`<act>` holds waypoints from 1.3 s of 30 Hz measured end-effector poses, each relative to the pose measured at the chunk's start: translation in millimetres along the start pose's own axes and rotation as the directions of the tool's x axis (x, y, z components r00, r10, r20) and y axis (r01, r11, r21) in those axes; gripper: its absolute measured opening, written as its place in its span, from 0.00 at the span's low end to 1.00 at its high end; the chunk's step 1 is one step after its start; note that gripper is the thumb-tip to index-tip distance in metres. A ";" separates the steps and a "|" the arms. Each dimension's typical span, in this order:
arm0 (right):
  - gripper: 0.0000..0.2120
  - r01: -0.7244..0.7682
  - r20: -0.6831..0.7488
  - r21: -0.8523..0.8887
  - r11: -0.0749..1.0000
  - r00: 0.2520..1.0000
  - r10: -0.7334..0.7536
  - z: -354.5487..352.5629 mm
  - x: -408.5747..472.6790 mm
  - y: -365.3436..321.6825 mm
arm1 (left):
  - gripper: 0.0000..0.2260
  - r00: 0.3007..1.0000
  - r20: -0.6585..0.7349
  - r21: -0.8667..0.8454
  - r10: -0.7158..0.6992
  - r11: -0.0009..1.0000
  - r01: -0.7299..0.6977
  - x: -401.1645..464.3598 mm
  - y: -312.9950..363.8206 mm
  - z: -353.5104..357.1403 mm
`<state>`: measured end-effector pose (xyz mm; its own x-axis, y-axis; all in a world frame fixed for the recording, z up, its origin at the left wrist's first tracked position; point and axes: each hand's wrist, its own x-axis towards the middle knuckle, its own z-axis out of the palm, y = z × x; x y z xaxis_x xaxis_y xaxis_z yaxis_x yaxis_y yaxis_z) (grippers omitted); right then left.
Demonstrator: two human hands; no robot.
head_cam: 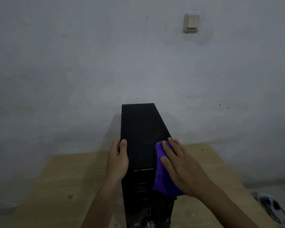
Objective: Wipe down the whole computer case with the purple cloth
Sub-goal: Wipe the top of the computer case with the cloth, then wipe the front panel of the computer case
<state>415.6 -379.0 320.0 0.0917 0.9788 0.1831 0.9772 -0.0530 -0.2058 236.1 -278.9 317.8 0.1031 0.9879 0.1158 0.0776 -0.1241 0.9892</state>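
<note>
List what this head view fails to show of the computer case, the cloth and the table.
- Computer case: its bottom is cut off by the frame's lower edge; the dark front panel is too dim to read.
- Purple cloth: partly covered by the right hand.
- Wooden table: its near edge is out of frame.

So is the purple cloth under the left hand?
No, the purple cloth lies under the right hand; the left hand holds the computer case.

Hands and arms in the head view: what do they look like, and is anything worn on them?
Both the left hand and the right hand are bare, with no gloves. No rings, watch or bracelet show. The forearms are bare down to the bottom of the picture; no sleeve shows.
</note>
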 end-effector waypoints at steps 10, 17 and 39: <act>0.34 -0.038 -0.280 -0.048 0.998 0.960 0.023 16.2 11.2 -14.2 | 0.16 0.999 -0.020 -0.018 0.046 0.999 -0.046 3.3 -11.1 0.3; 0.20 0.136 -0.648 0.114 0.984 0.761 -0.030 38.0 11.0 7.0 | 0.22 0.991 0.063 -0.281 0.116 0.955 -0.094 8.5 -30.4 -2.8; 0.22 0.367 -0.904 0.171 0.914 0.428 -0.003 81.0 16.6 17.3 | 0.31 0.806 0.058 -0.253 0.590 0.789 -0.560 5.8 -77.6 -8.7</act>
<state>418.5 -347.7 241.7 0.2100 0.2403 0.9477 0.8941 0.3450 -0.2856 222.1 -262.8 242.5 0.1861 0.7172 0.6715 -0.2475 -0.6272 0.7385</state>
